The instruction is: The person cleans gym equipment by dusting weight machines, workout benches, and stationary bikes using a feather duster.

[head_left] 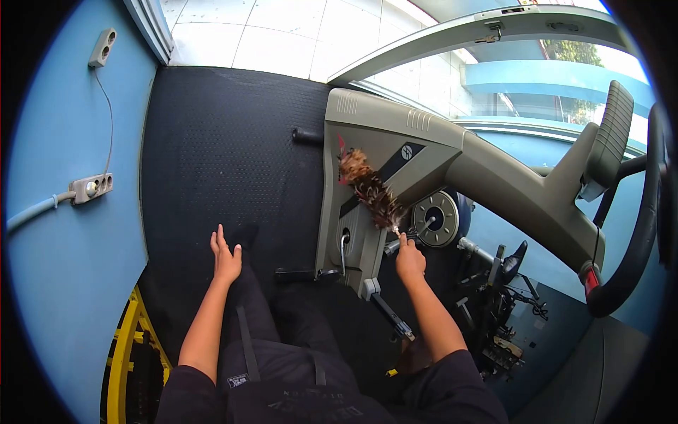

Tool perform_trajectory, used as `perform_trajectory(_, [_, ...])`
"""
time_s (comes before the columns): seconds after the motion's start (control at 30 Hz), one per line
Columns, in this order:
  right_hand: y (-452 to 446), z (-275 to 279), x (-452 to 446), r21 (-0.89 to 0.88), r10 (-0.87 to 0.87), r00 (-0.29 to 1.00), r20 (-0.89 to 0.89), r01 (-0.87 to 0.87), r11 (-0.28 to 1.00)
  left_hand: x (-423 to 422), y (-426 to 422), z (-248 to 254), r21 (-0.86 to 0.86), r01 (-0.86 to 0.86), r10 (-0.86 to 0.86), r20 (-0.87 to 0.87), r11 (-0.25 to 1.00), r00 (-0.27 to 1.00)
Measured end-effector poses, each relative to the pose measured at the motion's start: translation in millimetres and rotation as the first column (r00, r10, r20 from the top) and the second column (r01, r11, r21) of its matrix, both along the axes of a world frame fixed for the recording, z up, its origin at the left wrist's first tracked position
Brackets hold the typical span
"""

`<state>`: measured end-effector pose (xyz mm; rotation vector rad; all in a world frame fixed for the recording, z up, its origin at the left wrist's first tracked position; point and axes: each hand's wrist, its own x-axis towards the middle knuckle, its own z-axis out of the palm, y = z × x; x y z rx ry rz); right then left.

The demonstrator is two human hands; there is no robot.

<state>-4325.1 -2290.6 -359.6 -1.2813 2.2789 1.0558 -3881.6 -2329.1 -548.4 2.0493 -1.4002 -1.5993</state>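
My right hand (410,261) is closed round the handle of a feather duster (376,196). Its brown feathers lie against or just over the side of a grey-beige exercise bike (424,134); I cannot tell whether they press on it. The bike's crank and pedal (344,247) are just left of and below the duster. My left hand (226,256) is held out over the black floor mat, fingers stretched and apart, with nothing in it.
A black rubber mat (226,155) covers the floor. Wall sockets (92,188) with a cable are on the blue wall at left, above a yellow metal frame (126,346). More gym equipment (501,297) stands at right. An open door frame (452,32) and white tiles lie ahead.
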Motion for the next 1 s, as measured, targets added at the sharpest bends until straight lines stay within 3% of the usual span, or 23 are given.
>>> perform_trajectory(0.1, [7, -48, 5, 0.311, 0.099, 0.992, 0.083, -0.12, 0.943, -33, 2, 10, 0.049, 0.076, -0.071, -0.091, 0.996, 0.993])
perform_trajectory(0.13, [0, -58, 10, 0.311, 0.098, 0.991, 0.088, -0.121, 0.943, -41, 3, 10, 0.017, 0.092, -0.09, -0.101, 0.996, 0.991])
perform_trajectory(0.2, [-12, -86, 16, -0.028, 0.038, 0.998, 0.045, -0.037, 0.999, -55, 12, 13, -0.002, 0.108, -0.107, -0.145, 0.994, 0.984])
perform_trajectory(0.27, [-13, -129, 7, -0.017, 0.008, 0.999, 0.05, -0.007, 1.0, -63, 26, 11, -0.026, 0.118, -0.121, -0.181, 0.993, 0.976])
perform_trajectory(0.33, [-34, -127, 23, 0.392, 0.064, 0.99, 0.122, -0.107, 0.914, -66, 48, 9, 0.002, 0.107, -0.105, -0.184, 0.994, 0.977])
perform_trajectory(0.4, [-22, -135, 30, 0.361, 0.109, 0.986, 0.126, -0.148, 0.921, -70, 65, 7, 0.055, 0.092, -0.079, -0.203, 0.994, 0.976])
perform_trajectory(0.47, [8, -151, 23, 0.026, 0.163, 0.986, -0.037, -0.162, 0.987, -72, 91, 4, 0.013, 0.06, -0.056, -0.184, 0.998, 0.981])
perform_trajectory(0.5, [7, -131, 22, 0.226, 0.179, 0.981, 0.075, -0.191, 0.955, -72, 101, 9, 0.042, 0.039, -0.031, -0.181, 0.998, 0.983])
perform_trajectory(0.6, [16, -96, 19, 0.305, 0.262, 0.961, 0.092, -0.278, 0.911, -75, 139, 16, 0.033, -0.026, 0.031, -0.161, 0.999, 0.986])
perform_trajectory(0.63, [32, -88, 9, 0.144, 0.377, 0.923, 0.081, -0.385, 0.912, -75, 154, 18, 0.01, -0.046, 0.047, -0.151, 0.999, 0.987])
perform_trajectory(0.67, [49, -81, 0, 0.001, 0.346, 0.938, 0.022, -0.346, 0.938, -75, 171, 22, 0.001, -0.06, 0.06, -0.147, 0.998, 0.987])
perform_trajectory(0.77, [84, -8, 5, 0.123, 0.476, 0.876, 0.077, -0.482, 0.867, -74, 227, 19, 0.009, -0.237, 0.233, -0.213, 0.972, 0.949])
perform_trajectory(0.9, [113, 102, 34, 0.288, 0.532, 0.837, 0.127, -0.544, 0.788, -77, 292, 32, 0.059, -0.281, 0.287, -0.203, 0.958, 0.936])
perform_trajectory(1.0, [133, 133, 52, 0.374, 0.564, 0.807, 0.175, -0.584, 0.72, -79, 324, 48, 0.079, -0.28, 0.29, -0.209, 0.957, 0.934])
